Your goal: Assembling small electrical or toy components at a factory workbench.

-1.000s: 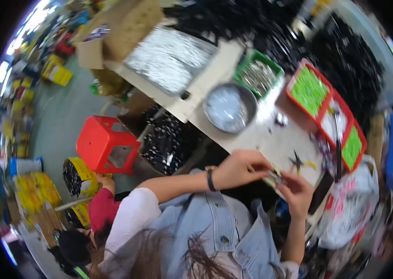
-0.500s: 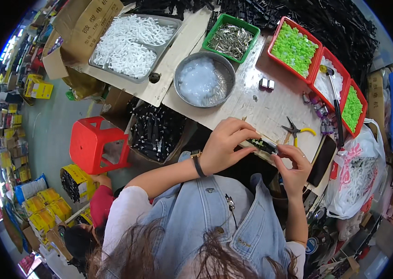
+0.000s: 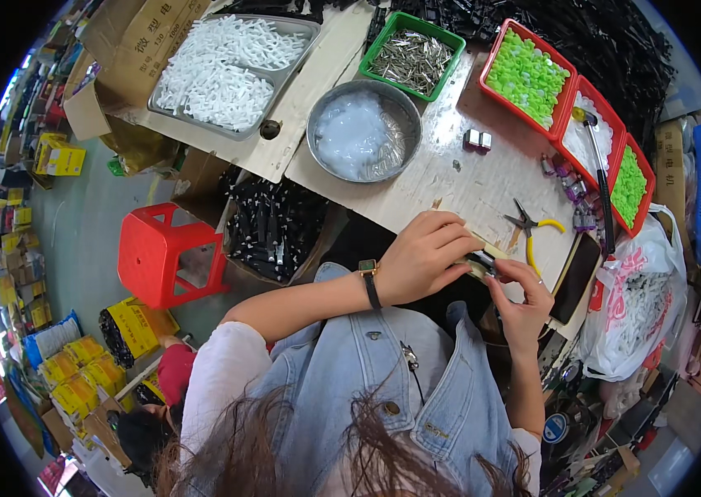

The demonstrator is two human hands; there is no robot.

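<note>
A small black plastic part (image 3: 481, 263) lies between my hands at the table's front edge, mostly hidden by fingers. My left hand (image 3: 429, 258) is closed over its left end, fingertips reaching along its top. At its right end, my right hand (image 3: 522, 300) pinches it between thumb and fingers. Just right of the hands rest pliers with yellow handles (image 3: 534, 240). Farther off stand a round metal bowl (image 3: 315, 157) with a whitish, jelly-like mass and two small metal motors (image 3: 476, 141).
Grey tray (image 3: 271, 118) with white parts, back left; green bin (image 3: 429, 94) of metal pins behind the bowl. Red bins (image 3: 568, 81) hold green and white pieces at right, beside a black-handled tool (image 3: 601, 186), a phone (image 3: 576, 280) and a plastic bag (image 3: 636, 306). A red stool (image 3: 152, 257) stands left, near another person.
My left hand has slid right along the black part and covers more of it; green pieces visible on it before are now hidden. My right hand stays nearly in place.
</note>
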